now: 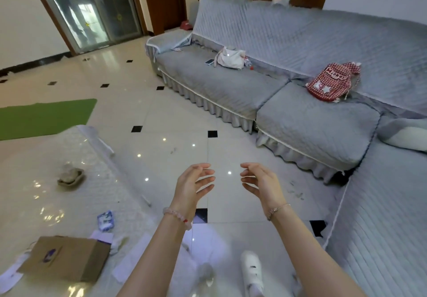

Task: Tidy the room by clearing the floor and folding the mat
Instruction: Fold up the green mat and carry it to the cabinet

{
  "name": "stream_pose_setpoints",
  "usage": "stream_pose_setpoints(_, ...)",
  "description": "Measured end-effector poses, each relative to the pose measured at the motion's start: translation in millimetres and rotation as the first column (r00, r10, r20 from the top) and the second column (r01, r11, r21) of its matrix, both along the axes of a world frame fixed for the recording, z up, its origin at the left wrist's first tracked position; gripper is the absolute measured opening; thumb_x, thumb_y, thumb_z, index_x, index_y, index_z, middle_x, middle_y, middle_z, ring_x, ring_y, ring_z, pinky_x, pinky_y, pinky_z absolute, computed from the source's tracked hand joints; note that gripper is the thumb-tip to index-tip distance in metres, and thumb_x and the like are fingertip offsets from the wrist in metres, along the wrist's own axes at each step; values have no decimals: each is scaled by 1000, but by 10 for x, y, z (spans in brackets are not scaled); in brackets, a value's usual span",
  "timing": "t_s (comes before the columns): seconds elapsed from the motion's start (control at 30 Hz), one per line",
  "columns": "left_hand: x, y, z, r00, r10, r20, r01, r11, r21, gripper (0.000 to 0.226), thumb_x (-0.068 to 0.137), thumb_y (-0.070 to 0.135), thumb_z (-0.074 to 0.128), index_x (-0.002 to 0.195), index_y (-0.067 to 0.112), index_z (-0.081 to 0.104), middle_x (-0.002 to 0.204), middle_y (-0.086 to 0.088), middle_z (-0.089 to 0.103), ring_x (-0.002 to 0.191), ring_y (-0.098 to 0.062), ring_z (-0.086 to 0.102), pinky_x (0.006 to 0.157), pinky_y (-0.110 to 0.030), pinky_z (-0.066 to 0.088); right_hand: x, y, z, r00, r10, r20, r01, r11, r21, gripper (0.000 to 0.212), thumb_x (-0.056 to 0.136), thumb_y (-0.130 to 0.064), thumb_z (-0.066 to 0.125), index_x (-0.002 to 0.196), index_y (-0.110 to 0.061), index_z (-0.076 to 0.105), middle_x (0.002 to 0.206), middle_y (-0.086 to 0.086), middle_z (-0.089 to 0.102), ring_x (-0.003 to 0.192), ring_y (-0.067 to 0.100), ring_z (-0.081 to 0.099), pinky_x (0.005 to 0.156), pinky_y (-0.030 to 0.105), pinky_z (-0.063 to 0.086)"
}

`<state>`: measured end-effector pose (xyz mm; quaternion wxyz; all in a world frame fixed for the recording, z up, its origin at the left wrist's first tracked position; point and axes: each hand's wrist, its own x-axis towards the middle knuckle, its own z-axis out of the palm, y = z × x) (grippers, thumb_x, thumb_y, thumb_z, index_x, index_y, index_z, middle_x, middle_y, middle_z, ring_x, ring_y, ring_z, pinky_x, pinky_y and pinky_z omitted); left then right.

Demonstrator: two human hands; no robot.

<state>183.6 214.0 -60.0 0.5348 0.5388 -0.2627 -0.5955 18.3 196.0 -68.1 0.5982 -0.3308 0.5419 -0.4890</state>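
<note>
Hands (pixel 193 182) (pixel 260 182) hover empty above floor (pixel 175 116), green mat (pixel 44 117) well apart.

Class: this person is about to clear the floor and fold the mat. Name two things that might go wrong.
1. The green mat lies partly behind the table, so folding it may snag on the corner.
2. Small scraps by the sofa are faint on the shiny floor and could be missed.

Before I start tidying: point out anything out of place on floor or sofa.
The green mat lies flat, unfolded, on the floor at left. Small dark scraps litter the tiles beside the sofa. A red checked backpack and a white bag sit loose on its seat.
</note>
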Motion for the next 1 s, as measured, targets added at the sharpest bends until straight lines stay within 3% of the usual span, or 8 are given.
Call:
stream_pose_setpoints(0.47, -286, -2127, -19, 973, 230, 4, -231, 973, 15, 19, 96, 17, 45, 95, 13, 64, 91, -5, 64, 84, -19, 63, 78, -31, 52, -105, -2566, 101, 956, 291, -40, -290, 957, 17, 27, 94, -8, 43, 84, -14, 67, 69, -1, 61, 63, 9, 57, 66, 20, 49)
stream_pose_setpoints(0.77, 209, -3147, -124, 940, 340, -12, -339, 939, 53, 18, 95, 16, 47, 95, 12, 65, 88, -5, 64, 83, -19, 63, 77, -32, 53, 476, -3743, -78, 899, 435, -49, -433, 900, 43, 25, 94, -11, 45, 86, -14, 69, 72, -1, 62, 63, 9, 58, 68, 21, 50)
stream_pose_setpoints(1.0, 1093, -4259, -124, 915, 404, 10, -404, 914, 25, 22, 97, 17, 42, 98, 13, 64, 92, -5, 64, 84, -19, 63, 76, -31, 52, 1384, -4938, -11, 842, 534, -78, -533, 846, 27, 26, 95, -11, 44, 87, -13, 69, 71, -1, 62, 65, 10, 58, 70, 23, 50)
